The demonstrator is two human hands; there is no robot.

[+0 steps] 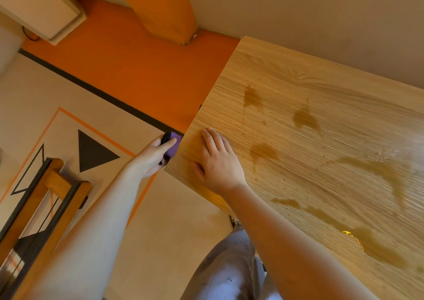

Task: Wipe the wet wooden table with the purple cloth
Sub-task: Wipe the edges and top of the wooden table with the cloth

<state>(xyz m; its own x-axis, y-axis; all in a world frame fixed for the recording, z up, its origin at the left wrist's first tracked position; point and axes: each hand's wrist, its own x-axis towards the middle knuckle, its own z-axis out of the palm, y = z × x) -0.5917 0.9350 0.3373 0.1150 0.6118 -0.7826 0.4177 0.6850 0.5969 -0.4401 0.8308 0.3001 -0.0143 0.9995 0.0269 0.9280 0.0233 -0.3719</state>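
Orange paint covers the wall [137, 70] behind the scene, above a pale floor [179, 219] marked with a black triangle [94, 150] and thin orange lines. Your view is tilted, so the wooden table [321, 88] runs from the middle of the picture down to the right. Its light, grained top carries dark wet patches [305, 118]: 3 separate blots nearer the far side and 2 long streaks closer to you, 1 curving, 1 running along the near edge with a yellow glint on it.

Your right hand [220, 162] lies flat on the table at its left corner, palm down on a dry part, well apart from the nearest blot. Its fingers [213, 139] are straight and pressed together, pointing toward the table's left edge, and the thumb sticks out to the side.

Your left hand [153, 155] is off the table, just beside that same left edge, over the floor. Its fingers curl around the purple cloth [175, 139], bunched in your grip so only a small purple fold shows past the forefinger. A dark part sits beside the purple; you cannot tell what it is. The cloth is against or just next to the table's edge, not on the top, and none of the wet patches is under it.

At lower left stands a wooden frame [52, 185] with dark rails. A white box [41, 8] hangs on the wall at upper left. Your light trouser leg [229, 265] shows below the table's near edge.
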